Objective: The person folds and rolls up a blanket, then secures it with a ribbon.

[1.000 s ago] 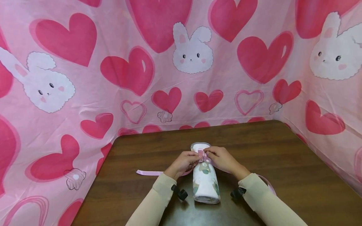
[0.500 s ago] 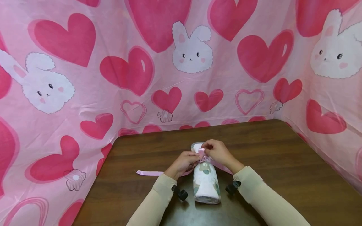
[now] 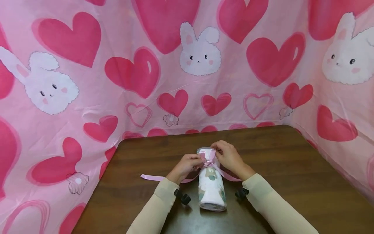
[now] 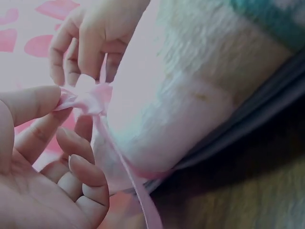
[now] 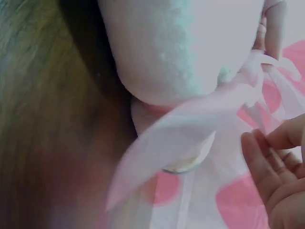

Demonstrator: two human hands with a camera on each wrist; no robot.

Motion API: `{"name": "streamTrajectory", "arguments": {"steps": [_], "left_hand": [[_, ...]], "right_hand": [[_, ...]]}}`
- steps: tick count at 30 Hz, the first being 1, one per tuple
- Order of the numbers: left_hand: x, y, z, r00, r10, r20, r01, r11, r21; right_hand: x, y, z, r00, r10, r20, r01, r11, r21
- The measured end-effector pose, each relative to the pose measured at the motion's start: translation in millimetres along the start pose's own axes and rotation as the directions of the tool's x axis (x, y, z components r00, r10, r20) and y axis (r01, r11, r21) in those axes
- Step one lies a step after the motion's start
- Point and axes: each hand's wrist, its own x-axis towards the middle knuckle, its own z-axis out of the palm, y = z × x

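A rolled towel [image 3: 211, 191], white with a brown and green print, lies lengthwise on the table. Pink ribbon [image 3: 209, 163] is wrapped round its narrowed far part and knotted on top, with two loops standing up. My left hand [image 3: 186, 167] pinches the left loop between thumb and forefinger; the left wrist view shows this grip on the ribbon [image 4: 83, 101] closely. At the right loop, my right hand [image 3: 230, 158] holds the ribbon with its fingertips. In the right wrist view, a ribbon tail [image 5: 176, 124] trails blurred past the towel [image 5: 162, 52].
The brown wooden table [image 3: 140, 152] carries the towel. One ribbon tail [image 3: 152, 177] lies out to the left, another [image 3: 230, 176] runs to the right under my right wrist. A pink cloth [image 3: 134, 74] with hearts and rabbits hangs behind. Small black cameras [image 3: 182, 197] sit on both wrists.
My right hand has moved up and away from the knot, drawing out the right loop. The left hand has shifted slightly left with its loop. The two loops now stand apart.
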Motion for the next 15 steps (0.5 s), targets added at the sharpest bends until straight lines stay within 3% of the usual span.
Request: {"name": "streamTrajectory", "arguments": {"steps": [4, 8, 12, 15], "left_hand": [[-1.9, 4.6, -3.0, 0.999, 0.023, -0.047, -0.018, 0.994, 0.103], [-6.9, 10.8, -2.9, 0.992, 0.028, -0.122, 0.004, 0.968, 0.25], [-11.0, 18.6, -2.4, 0.984, 0.036, -0.176, 0.037, 0.918, 0.395], [-13.2, 22.1, -3.6, 0.981, 0.035, -0.191, 0.057, 0.89, 0.452]], "right_hand": [[-1.8, 0, -7, 0.997, 0.043, 0.069, -0.039, 0.998, -0.059], [-4.7, -1, -13, 0.988, 0.099, 0.117, -0.089, 0.992, -0.084], [-10.4, -4, -19, 0.987, 0.131, 0.096, -0.128, 0.991, -0.046], [-16.6, -4, -20, 0.987, 0.155, 0.038, -0.155, 0.988, 0.001]]}}
